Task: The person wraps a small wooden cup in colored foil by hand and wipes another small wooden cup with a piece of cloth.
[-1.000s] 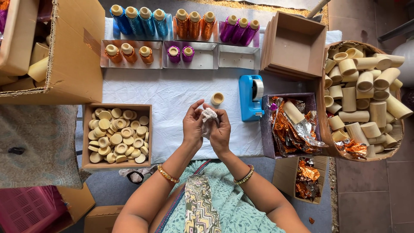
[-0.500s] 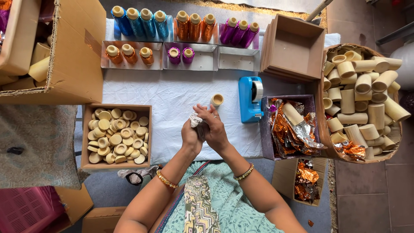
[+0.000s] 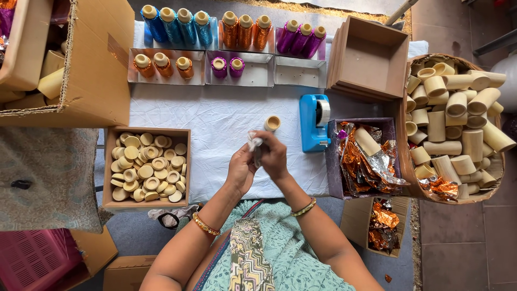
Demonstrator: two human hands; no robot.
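Observation:
My left hand (image 3: 240, 171) and my right hand (image 3: 276, 156) meet over the white cloth (image 3: 215, 124), both closed around a small spool wrapped in silvery foil (image 3: 254, 143). The spool itself is mostly hidden by my fingers. Just beyond my right hand stands a small tan cap (image 3: 272, 123) on the cloth. A wooden box of tan caps (image 3: 145, 168) lies left of my left hand. A blue tape dispenser (image 3: 314, 122) sits right of my right hand.
Trays of blue, orange and purple thread spools (image 3: 231, 32) line the far edge. A purple box of orange and silver foil (image 3: 366, 161), a basket of tan tubes (image 3: 458, 124), empty wooden boxes (image 3: 371, 56) and cardboard cartons (image 3: 91, 64) surround the cloth.
Both hands with the foil-wrapped spool shifted slightly toward me and then back up near the tan cap; the fingers have turned around the spool.

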